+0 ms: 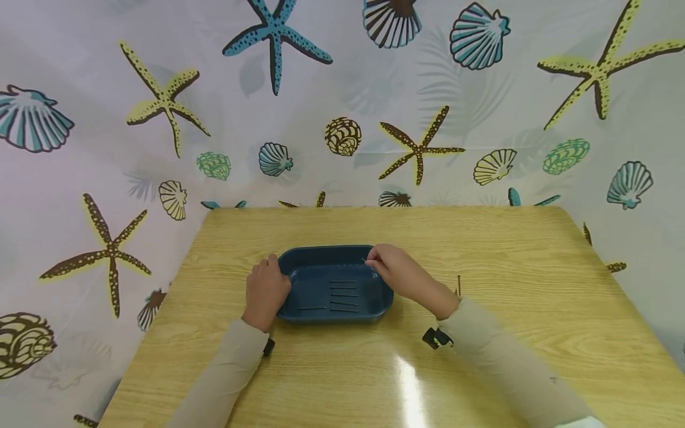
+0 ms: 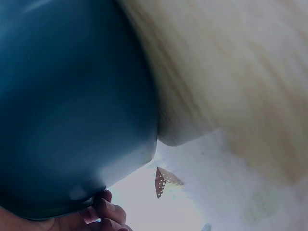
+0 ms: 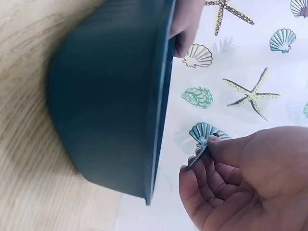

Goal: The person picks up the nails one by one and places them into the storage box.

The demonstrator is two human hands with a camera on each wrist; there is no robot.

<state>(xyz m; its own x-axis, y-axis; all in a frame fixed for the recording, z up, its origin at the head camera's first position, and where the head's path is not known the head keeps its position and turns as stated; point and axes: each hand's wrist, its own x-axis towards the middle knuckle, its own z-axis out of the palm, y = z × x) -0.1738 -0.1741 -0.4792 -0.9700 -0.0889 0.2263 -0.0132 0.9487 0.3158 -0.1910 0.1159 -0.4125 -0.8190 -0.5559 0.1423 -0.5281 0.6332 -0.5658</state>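
A dark blue oblong tray (image 1: 332, 320) sits on the table. My left hand (image 1: 266, 290) grips its left rim; in the left wrist view the fingertips (image 2: 111, 208) curl at the edge. Several thin nails (image 1: 343, 295) lie in a column on the tray floor, with a single nail (image 1: 312, 308) to their left. Over the tray's back right corner, my right hand (image 1: 398, 272) pinches one nail. The right wrist view shows that nail (image 3: 198, 158) between thumb and fingers, outside the tray's rim.
More nails (image 1: 458, 285) are on the wooden table (image 1: 508, 255) beside the right forearm, which partly hides them. A pale curtain (image 1: 321, 83) printed with starfish and shells hangs behind the table and along both sides.
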